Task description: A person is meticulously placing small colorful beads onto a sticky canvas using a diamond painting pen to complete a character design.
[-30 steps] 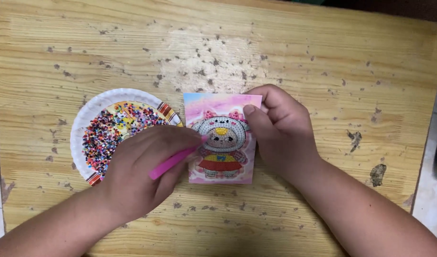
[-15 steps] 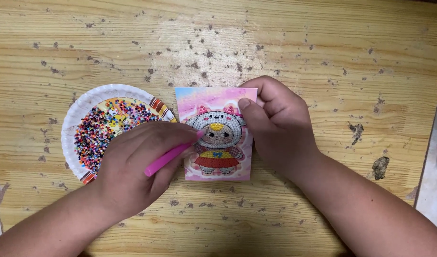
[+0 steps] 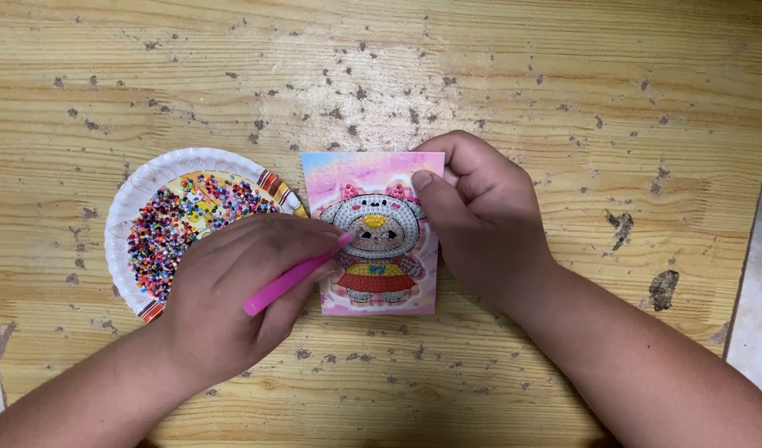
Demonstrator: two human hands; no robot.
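left hand (image 3: 231,303) gripping pink pen (image 3: 294,275), right hand (image 3: 476,220) pinching card (image 3: 372,236)

One card (image 3: 372,241), one plate (image 3: 140,195), one pen (image 3: 289,278)

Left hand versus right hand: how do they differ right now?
The left hand grips a pink pen, its tip on the card; the right hand holds no tool and pins the card's right edge with its thumb. The left hand overlaps the bead plate; the right hand is clear of it. Both touch the card.

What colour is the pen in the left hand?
Bright pink pen, held in the left hand; the head view shows it.
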